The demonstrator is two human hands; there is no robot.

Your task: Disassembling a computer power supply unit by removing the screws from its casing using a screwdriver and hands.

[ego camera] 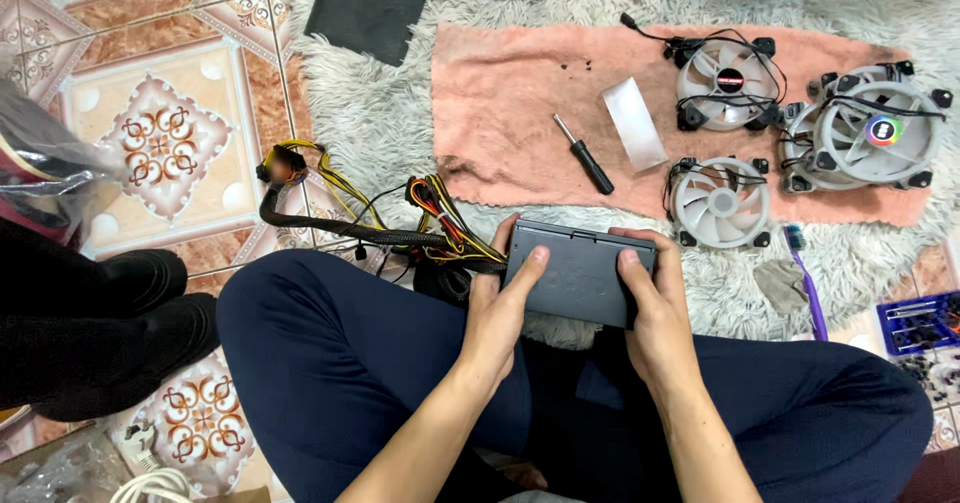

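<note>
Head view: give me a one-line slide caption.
Both hands, left hand and right hand, grip a grey power supply box over crossed legs, near white fans.

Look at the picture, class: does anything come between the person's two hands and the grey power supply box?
Nothing visible does. The left hand and the right hand both grip the grey power supply box directly, thumbs on its top face, one hand at each end.

2 bare forearms angled inward, left hand [500, 298] and right hand [655, 298] curled closed, thumbs on top.
</note>
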